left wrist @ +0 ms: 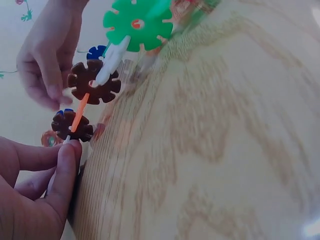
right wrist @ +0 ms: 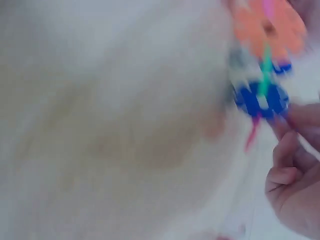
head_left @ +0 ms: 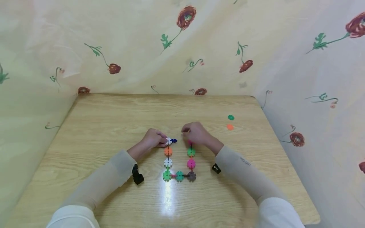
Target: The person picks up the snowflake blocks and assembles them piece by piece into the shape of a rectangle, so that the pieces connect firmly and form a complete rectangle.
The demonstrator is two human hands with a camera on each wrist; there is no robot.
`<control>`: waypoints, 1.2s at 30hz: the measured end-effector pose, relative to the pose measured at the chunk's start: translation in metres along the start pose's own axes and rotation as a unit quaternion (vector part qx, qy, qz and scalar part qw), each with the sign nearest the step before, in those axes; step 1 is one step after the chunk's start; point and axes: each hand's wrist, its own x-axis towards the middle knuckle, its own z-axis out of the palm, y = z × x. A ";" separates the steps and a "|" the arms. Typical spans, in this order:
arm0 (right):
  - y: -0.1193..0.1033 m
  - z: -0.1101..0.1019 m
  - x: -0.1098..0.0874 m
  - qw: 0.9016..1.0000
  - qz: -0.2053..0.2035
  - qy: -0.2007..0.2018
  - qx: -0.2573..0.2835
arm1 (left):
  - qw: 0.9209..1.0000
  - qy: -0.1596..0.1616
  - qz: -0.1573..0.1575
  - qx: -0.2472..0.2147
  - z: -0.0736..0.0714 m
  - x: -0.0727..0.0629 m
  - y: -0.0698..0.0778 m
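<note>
A U-shaped chain of plastic snowflake discs lies on the table, flat discs joined by upright ones. At its far left end, my left hand point(head_left: 155, 138) pinches a white snowflake disc point(head_left: 169, 141) between thumb and fingers. A dark blue snowflake disc point(head_left: 174, 140) sticks out from it to the right. My right hand point(head_left: 196, 133) hovers over the far right end, fingers loosely bent, nothing visible in its fingertips. Partly beneath it is a pink snowflake disc point(head_left: 190, 142). The right wrist view is blurred; a blue upright disc point(right wrist: 262, 100) and an orange one point(right wrist: 272, 30) show there.
A loose green disc point(head_left: 231, 117) and a loose orange disc point(head_left: 230, 127) lie at the back right of the wooden table point(head_left: 114, 110). Flower-patterned cloth point(head_left: 137, 47) hangs behind and at the sides. Black straps point(head_left: 138, 175) hang at the wrists.
</note>
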 end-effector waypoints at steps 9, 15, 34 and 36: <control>0.024 -0.020 -0.014 0.983 0.122 -0.089 0.103 | 1.000 -0.009 0.000 0.019 -0.004 -0.005 0.004; 0.028 -0.016 -0.017 0.968 0.128 -0.117 0.179 | 1.000 -0.006 -0.005 0.020 -0.002 -0.003 0.005; 0.054 -0.035 -0.028 0.985 0.136 -0.025 0.104 | 1.000 -0.013 -0.008 0.010 -0.003 -0.003 0.001; 0.070 -0.052 -0.035 0.988 0.151 0.035 0.010 | 1.000 -0.017 -0.007 0.011 -0.003 -0.004 0.002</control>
